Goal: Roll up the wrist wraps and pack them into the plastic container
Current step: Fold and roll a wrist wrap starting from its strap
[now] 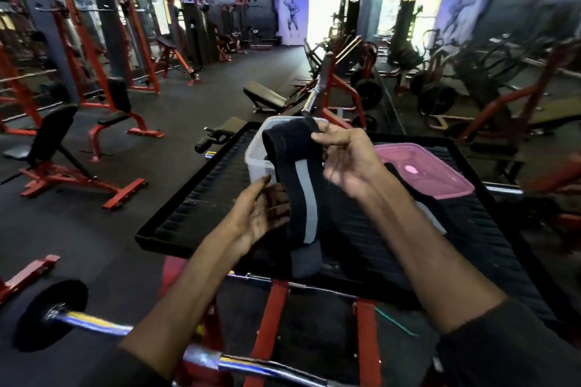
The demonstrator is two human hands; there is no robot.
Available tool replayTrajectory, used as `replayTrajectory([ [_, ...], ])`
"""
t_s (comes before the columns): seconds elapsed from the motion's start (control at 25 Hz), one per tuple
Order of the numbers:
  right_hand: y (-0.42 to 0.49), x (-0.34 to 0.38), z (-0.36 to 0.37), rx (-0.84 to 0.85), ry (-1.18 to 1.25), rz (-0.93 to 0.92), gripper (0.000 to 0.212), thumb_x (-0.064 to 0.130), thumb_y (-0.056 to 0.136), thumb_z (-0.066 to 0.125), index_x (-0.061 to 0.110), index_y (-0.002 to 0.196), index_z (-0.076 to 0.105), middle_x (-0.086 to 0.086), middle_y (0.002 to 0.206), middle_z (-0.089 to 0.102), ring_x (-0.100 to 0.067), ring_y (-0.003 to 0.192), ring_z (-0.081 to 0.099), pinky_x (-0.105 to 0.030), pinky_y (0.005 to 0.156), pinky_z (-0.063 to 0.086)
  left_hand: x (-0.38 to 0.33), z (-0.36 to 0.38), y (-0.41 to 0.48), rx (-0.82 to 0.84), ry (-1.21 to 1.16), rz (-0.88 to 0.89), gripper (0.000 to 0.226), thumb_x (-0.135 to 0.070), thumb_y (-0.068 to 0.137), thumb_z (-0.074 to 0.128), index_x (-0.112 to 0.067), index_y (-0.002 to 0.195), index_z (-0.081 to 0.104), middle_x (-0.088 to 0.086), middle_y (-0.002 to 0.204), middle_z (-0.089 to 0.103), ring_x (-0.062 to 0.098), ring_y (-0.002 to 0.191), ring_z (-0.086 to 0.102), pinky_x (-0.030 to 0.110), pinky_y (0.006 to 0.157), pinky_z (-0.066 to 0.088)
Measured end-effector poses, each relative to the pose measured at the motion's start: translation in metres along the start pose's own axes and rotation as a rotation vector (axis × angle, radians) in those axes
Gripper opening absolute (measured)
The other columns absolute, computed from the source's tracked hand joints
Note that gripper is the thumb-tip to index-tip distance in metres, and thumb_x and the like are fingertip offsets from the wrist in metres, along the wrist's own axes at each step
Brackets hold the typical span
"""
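Note:
A black wrist wrap (300, 195) with a grey stripe hangs unrolled in front of me, its lower end reaching the black ribbed platform (201, 198). My right hand (342, 157) pinches the wrap's upper end between thumb and fingers. Beside the hanging strip, my left hand (261, 214) is open with the palm up, its fingers touching the strip's left edge. Behind the wrap stands a clear plastic container (256, 157), mostly hidden. A second dark wrap (405, 182) lies on the platform under my right forearm.
A pink container lid (424, 166) lies on the platform to the right. A chrome barbell (94, 324) with a black plate crosses low in front of me. Red gym benches and racks (85, 141) fill the floor to the left and behind.

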State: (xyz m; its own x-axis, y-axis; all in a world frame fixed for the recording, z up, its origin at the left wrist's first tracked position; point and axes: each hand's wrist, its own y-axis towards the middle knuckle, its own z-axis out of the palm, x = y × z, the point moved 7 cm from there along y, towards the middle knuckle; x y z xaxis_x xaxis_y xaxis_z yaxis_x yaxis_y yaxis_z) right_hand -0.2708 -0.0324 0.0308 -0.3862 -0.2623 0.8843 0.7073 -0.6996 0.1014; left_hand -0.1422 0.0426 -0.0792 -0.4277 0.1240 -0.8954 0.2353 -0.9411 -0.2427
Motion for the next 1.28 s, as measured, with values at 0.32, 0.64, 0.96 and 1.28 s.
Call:
replayTrajectory([
  [0.32,-0.085,0.037,-0.079,-0.201,-0.168,-0.048,0.043,-0.004,0.063,0.062,0.005,0.105,0.070,-0.012,0.095,0.071,-0.025,0.087,0.065,-0.035,0.084,0.049,-0.012,0.121,0.044,0.179,-0.243,-0.045,0.058,-0.053,0.099,0.043,-0.005,0.101,0.074,0.016,0.091,0.077,0.030,0.077,0.075,0.038,0.081,0.057],
  [0.64,-0.137,0.059,-0.107,-0.455,-0.389,-0.197,0.042,-0.013,0.065,0.057,0.006,0.100,0.069,-0.003,0.066,0.056,-0.011,0.057,0.049,-0.024,0.057,0.036,-0.037,0.200,0.050,0.309,-0.044,0.114,0.026,-0.033,0.096,0.064,-0.011,0.106,0.072,0.015,0.112,0.073,0.028,0.099,0.070,0.046,0.102,0.052],
  [0.96,-0.138,0.100,-0.071,-0.245,-0.523,-0.215,0.055,-0.020,0.079,0.060,0.009,0.126,0.062,-0.006,0.091,0.067,-0.010,0.079,0.063,-0.021,0.070,0.051,-0.064,0.216,0.040,0.379,-0.109,0.233,0.017,-0.023,0.096,0.064,-0.009,0.096,0.075,0.012,0.090,0.077,0.025,0.080,0.073,0.040,0.084,0.058],
  [1.28,-0.112,0.146,-0.118,-0.492,-0.230,-0.419,0.064,-0.016,0.080,0.058,0.027,0.126,0.063,0.005,0.109,0.075,-0.010,0.085,0.059,-0.030,0.069,0.044,-0.114,0.219,0.017,0.442,-0.327,0.312,0.019,-0.021,0.100,0.059,-0.010,0.091,0.073,0.004,0.078,0.078,0.017,0.071,0.074,0.032,0.074,0.062],
])
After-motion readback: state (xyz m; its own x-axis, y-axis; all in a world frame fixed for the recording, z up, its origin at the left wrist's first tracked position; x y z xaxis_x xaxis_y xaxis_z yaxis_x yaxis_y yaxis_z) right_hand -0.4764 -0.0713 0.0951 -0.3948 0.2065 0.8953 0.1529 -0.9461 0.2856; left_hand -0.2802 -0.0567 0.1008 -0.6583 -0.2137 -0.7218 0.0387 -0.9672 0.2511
